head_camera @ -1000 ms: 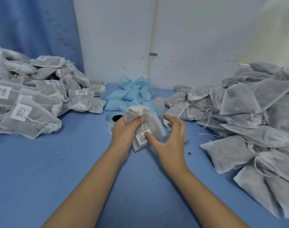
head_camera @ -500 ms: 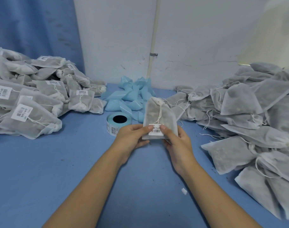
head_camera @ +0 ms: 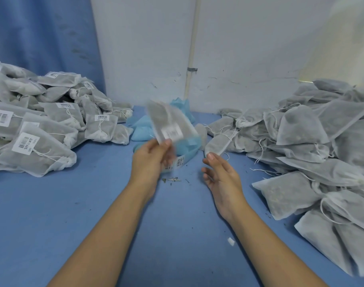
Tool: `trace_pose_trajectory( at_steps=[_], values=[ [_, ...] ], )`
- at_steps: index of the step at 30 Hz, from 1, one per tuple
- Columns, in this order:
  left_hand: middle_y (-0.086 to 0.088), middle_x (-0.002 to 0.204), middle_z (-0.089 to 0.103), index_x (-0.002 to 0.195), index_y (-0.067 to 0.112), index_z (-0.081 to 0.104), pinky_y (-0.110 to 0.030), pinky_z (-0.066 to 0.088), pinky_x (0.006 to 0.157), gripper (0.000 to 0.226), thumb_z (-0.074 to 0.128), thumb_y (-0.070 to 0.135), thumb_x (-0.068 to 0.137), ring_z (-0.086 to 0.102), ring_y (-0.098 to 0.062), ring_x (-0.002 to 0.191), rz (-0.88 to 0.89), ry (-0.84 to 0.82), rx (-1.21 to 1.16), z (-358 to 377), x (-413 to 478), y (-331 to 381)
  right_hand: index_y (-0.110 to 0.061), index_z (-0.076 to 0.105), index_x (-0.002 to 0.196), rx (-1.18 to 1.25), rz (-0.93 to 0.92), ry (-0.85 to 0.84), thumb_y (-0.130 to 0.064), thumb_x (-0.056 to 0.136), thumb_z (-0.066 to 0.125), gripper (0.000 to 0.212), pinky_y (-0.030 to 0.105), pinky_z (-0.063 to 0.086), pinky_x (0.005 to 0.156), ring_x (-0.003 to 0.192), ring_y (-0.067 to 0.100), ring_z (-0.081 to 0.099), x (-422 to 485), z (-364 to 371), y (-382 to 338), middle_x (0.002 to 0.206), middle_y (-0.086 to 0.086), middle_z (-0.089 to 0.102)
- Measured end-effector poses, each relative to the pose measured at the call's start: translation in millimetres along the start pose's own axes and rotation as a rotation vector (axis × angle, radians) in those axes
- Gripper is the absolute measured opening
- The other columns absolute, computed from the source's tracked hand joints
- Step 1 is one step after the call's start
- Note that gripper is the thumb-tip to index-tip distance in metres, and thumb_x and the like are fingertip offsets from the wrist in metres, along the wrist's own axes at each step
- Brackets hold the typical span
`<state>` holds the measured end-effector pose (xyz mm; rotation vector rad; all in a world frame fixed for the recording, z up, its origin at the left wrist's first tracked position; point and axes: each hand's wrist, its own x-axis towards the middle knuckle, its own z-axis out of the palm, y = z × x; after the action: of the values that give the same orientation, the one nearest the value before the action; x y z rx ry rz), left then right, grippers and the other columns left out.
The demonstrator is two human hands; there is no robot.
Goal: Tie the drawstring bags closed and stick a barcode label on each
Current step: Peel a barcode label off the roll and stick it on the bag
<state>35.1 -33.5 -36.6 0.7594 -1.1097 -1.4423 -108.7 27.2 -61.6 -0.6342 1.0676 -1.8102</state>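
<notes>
We log the left hand point(head_camera: 150, 156) pinching one bag point(head_camera: 168, 119) by its lower edge, raised over the roll point(head_camera: 181, 160) on the counter point(head_camera: 73, 214). The bag is blurred, grey and gauzy, with a label point(head_camera: 171, 132) stuck low; the knot is not discernible. The right hand point(head_camera: 220, 177) holds nothing, fingers loosely spread. Labelled pile point(head_camera: 42, 121) on the left; large unlabelled pile point(head_camera: 311, 141) on the right, so we judge much work is left.

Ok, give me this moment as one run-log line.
left hand: pinches labelled bag, blurred | right hand: holds nothing, fingers relaxed | label roll: behind bag | labelled pile: left | unlabelled pile: right
</notes>
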Motion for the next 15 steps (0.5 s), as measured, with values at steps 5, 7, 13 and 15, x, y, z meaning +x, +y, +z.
trace_pose_trajectory(
  at_steps=[5,7,13,15],
  values=[
    [-0.001,0.106,0.065,0.082,0.013,0.047,-0.031,0.058,0.078,0.015,0.055,0.006,0.092,0.066,-0.017,0.108,-0.004,-0.059,-0.526,-9,5,12,-0.009,0.061,0.115,0.052,0.03,0.043,-0.011,0.089,0.064,0.027,0.018,0.051,0.064,0.077,0.014,0.061,4,-4,2,0.094,0.003,0.064],
    [-0.002,0.119,0.067,0.104,0.011,0.052,-0.026,0.057,0.074,0.011,0.054,0.008,0.093,0.068,-0.019,0.101,-0.028,-0.069,-0.461,-7,2,10,-0.013,0.057,0.119,0.084,0.044,0.066,-0.005,0.092,0.059,0.029,0.019,0.053,0.066,0.085,0.016,0.061,6,-5,2,0.097,0.004,0.062],
    [0.001,0.106,0.073,0.12,0.012,0.059,-0.017,0.05,0.063,0.028,0.055,0.016,0.093,0.07,-0.014,0.078,-0.072,-0.116,-0.175,4,-7,4,-0.02,0.044,0.135,0.114,0.14,-0.008,0.001,0.093,0.051,0.048,0.028,0.057,0.071,0.1,0.025,0.064,20,-9,-7,0.118,0.003,0.055],
    [0.0,0.101,0.074,0.117,0.012,0.062,-0.018,0.048,0.063,0.025,0.054,0.017,0.093,0.069,-0.013,0.073,-0.093,-0.128,-0.104,8,-10,1,-0.018,0.043,0.135,0.123,0.173,-0.018,0.001,0.093,0.051,0.047,0.031,0.057,0.071,0.102,0.026,0.064,25,-10,-9,0.12,0.003,0.054]
  ],
)
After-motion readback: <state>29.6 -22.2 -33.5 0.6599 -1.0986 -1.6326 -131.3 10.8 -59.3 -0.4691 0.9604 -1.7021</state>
